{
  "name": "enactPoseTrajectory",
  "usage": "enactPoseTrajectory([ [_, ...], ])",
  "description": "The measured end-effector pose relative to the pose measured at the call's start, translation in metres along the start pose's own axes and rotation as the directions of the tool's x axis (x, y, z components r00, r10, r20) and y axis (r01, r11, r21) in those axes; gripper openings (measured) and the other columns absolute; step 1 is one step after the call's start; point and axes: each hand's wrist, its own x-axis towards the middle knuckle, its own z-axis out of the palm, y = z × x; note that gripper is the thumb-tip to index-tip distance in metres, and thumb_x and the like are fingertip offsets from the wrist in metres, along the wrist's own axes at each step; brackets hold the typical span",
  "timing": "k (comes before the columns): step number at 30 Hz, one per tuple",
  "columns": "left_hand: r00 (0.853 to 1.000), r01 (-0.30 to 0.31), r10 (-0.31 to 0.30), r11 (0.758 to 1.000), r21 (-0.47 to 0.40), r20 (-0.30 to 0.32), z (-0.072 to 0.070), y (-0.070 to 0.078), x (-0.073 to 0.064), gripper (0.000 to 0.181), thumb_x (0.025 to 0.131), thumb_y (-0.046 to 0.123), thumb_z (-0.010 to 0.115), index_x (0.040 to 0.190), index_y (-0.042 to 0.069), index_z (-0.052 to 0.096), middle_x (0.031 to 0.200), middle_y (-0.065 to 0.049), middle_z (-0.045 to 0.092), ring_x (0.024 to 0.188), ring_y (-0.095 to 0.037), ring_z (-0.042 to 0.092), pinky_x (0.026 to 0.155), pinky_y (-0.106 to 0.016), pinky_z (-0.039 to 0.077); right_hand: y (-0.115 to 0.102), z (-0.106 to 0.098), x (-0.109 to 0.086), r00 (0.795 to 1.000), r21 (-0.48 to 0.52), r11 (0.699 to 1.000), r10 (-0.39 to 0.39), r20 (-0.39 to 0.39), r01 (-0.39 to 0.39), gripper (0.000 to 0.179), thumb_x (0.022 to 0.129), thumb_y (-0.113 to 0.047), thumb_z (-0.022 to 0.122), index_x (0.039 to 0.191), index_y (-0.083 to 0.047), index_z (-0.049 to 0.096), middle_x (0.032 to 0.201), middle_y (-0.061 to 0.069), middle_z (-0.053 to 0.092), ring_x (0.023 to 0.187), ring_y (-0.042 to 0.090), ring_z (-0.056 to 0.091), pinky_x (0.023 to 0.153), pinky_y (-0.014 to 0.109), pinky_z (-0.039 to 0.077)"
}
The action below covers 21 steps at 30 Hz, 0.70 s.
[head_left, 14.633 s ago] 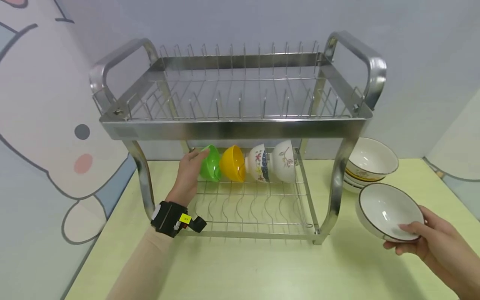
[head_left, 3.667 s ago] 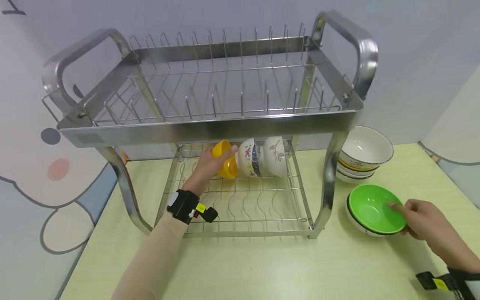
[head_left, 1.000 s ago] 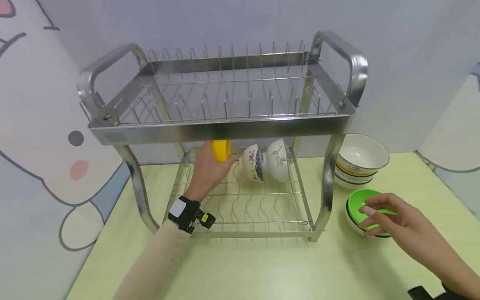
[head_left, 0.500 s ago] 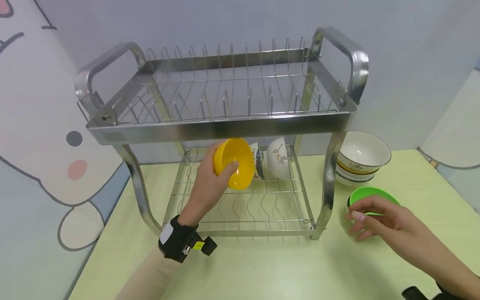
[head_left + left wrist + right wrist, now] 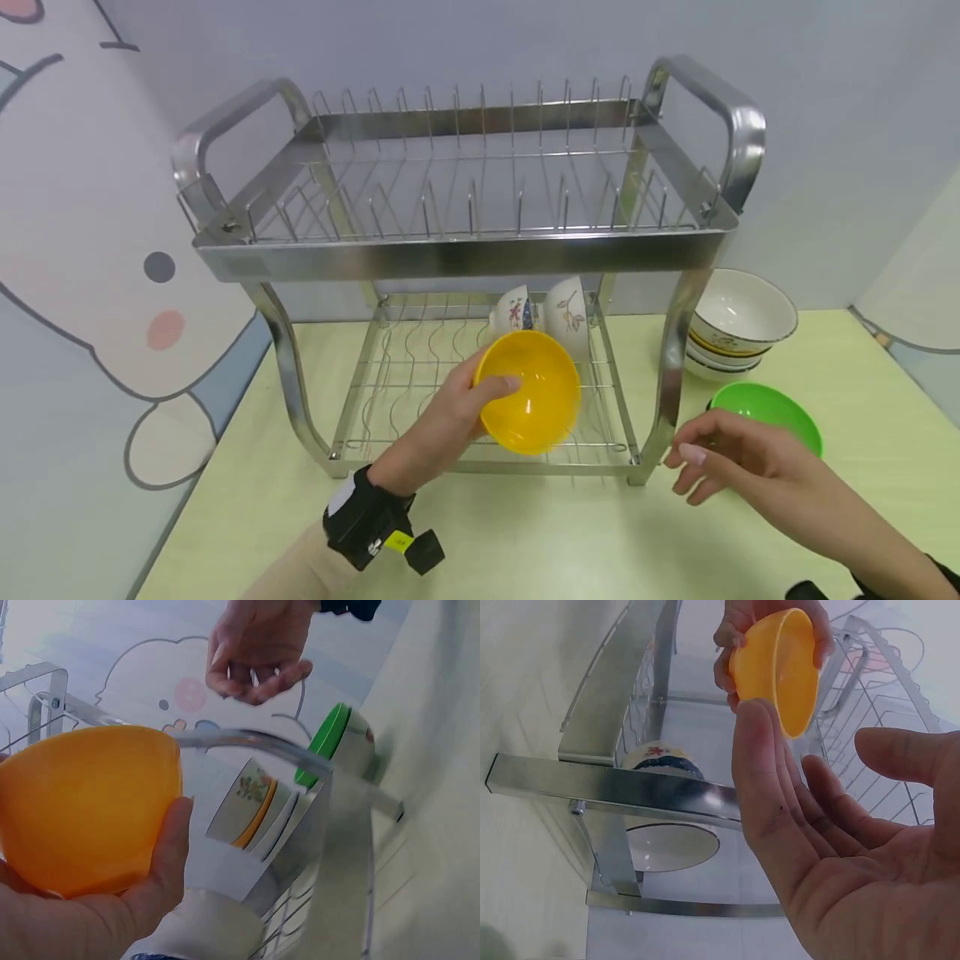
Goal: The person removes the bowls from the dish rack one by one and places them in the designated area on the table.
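Note:
My left hand (image 5: 450,417) grips a yellow bowl (image 5: 538,392) by its left side, thumb inside the rim, in front of the rack's lower tier. The bowl's mouth faces the head camera. To its right my right hand (image 5: 757,475) hovers in front of a green bowl (image 5: 772,410), with fingers loosely bent and nothing in them. Seen from the right wrist, the yellow bowl (image 5: 776,671) is beyond the right hand's fingertips. On the lower tier, a flowered bowl with a blue band (image 5: 513,310) and a white bowl with a branch pattern (image 5: 567,317) stand on their sides.
A two-tier metal dish rack (image 5: 465,257) takes up the middle of the table (image 5: 525,533). Right of it, a stack of bowls (image 5: 738,312) stands near the wall. The green bowl sits in front of that stack, nested in another bowl, partly hidden by my right hand.
Since about fifteen seconds ago the green bowl has gone from rack to right-hand pile. The left hand has drawn the yellow bowl out of the rack, forward and right. The right hand has let go.

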Motion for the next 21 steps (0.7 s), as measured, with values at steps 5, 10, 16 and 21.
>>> enactPoseTrajectory([
  [5, 0.988, 0.086, -0.067, 0.988, -0.131, 0.141, 0.025, -0.009, -0.008, 0.038, 0.095, 0.016, 0.046, 0.131, 0.003, 0.041, 0.113, -0.017, 0.056, 0.086, -0.025, 0.06, 0.074, -0.029, 0.055, -0.002, 0.006, 0.006, 0.995, -0.008, 0.997, 0.082, 0.049, -0.081, 0.016, 0.098, -0.009, 0.051, 0.112, -0.004, 0.057, 0.098, 0.011, 0.066, 0.079, 0.024, 0.066, 0.065, 0.039, 0.059],
  [10, 0.962, 0.235, -0.193, 0.945, -0.225, 0.194, 0.044, -0.015, -0.019, 0.039, 0.094, 0.017, 0.046, 0.13, 0.002, 0.042, 0.108, -0.01, 0.057, 0.083, -0.021, 0.059, 0.072, -0.025, 0.054, -0.002, 0.016, 0.014, 0.967, 0.092, 0.972, 0.201, 0.16, -0.217, 0.026, 0.099, -0.015, 0.05, 0.122, -0.003, 0.052, 0.109, 0.018, 0.063, 0.081, 0.031, 0.065, 0.067, 0.043, 0.058],
  [16, 0.934, 0.343, -0.296, 0.9, -0.269, 0.2, 0.058, -0.025, -0.024, 0.039, 0.092, 0.02, 0.047, 0.127, 0.003, 0.046, 0.106, -0.006, 0.059, 0.083, -0.018, 0.058, 0.071, -0.024, 0.054, 0.005, 0.029, 0.015, 0.922, 0.184, 0.934, 0.241, 0.304, -0.305, 0.032, 0.101, -0.014, 0.046, 0.131, -0.004, 0.045, 0.108, 0.021, 0.063, 0.072, 0.037, 0.064, 0.075, 0.038, 0.057],
  [21, 0.928, 0.362, -0.313, 0.884, -0.296, 0.203, 0.064, -0.035, -0.027, 0.039, 0.092, 0.022, 0.048, 0.128, 0.005, 0.044, 0.11, -0.007, 0.057, 0.089, -0.019, 0.058, 0.074, -0.025, 0.054, 0.009, 0.039, 0.014, 0.891, 0.225, 0.892, 0.309, 0.333, -0.393, 0.036, 0.1, -0.019, 0.048, 0.133, -0.007, 0.042, 0.094, 0.022, 0.065, 0.064, 0.035, 0.061, 0.068, 0.034, 0.057],
])
